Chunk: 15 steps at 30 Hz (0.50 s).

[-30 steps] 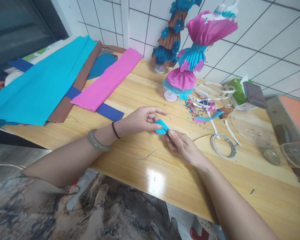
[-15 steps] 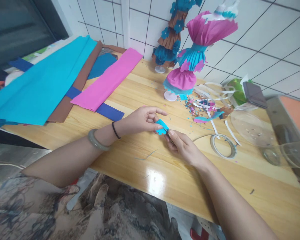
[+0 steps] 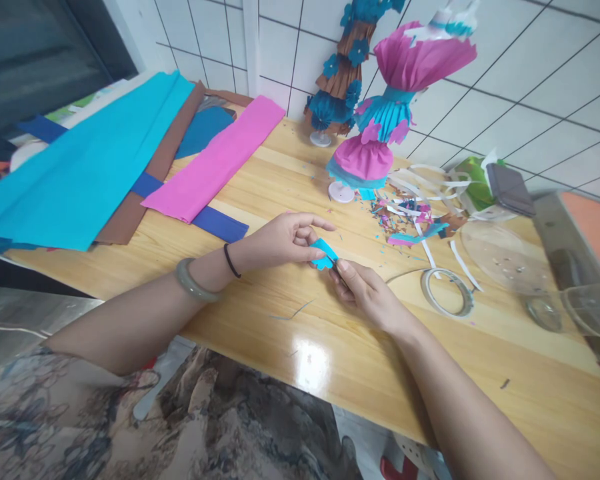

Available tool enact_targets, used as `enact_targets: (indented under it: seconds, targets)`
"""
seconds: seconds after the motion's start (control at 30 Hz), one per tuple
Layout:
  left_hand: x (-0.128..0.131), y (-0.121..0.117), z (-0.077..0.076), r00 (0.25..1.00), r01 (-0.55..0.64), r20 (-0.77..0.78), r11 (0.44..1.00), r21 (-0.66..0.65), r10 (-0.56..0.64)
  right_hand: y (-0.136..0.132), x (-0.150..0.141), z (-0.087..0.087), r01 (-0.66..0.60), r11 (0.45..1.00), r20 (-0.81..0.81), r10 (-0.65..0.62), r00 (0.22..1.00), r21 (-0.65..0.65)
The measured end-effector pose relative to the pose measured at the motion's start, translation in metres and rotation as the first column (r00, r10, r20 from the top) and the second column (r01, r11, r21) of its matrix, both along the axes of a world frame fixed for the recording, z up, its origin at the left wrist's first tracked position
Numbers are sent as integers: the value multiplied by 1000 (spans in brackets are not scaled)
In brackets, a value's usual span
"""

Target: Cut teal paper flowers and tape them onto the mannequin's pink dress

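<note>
A small turquoise paper cut-out (image 3: 323,254) is held just above the wooden table (image 3: 290,320), near its middle. My left hand (image 3: 283,239) pinches its left side between thumb and fingers, with the index finger stretched out. My right hand (image 3: 363,288) is closed against the cut-out's right edge and grips a small dark thing that I cannot make out. A green bangle and a black band sit on my left wrist.
Turquoise (image 3: 75,167), pink (image 3: 215,160), brown and blue crepe sheets lie at the left. Two paper-dressed dolls (image 3: 380,113) stand at the back by the tiled wall. Paper scraps (image 3: 415,213), a tape ring (image 3: 447,291) and clear plastic lids (image 3: 500,253) lie to the right.
</note>
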<state>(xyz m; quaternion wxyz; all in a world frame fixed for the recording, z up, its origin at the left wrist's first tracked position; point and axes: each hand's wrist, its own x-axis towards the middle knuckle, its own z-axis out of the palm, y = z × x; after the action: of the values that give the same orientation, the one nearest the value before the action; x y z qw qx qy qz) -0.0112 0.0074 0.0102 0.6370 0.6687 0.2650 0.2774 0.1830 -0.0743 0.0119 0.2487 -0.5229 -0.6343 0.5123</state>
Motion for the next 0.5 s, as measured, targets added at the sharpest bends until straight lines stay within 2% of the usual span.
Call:
enact_targets:
  seconds: [0.5]
  targets:
    - [1,-1,-2,999,17,-33,1000,12,-16,0,0,-2,21,1000,-2,-21,1000,21]
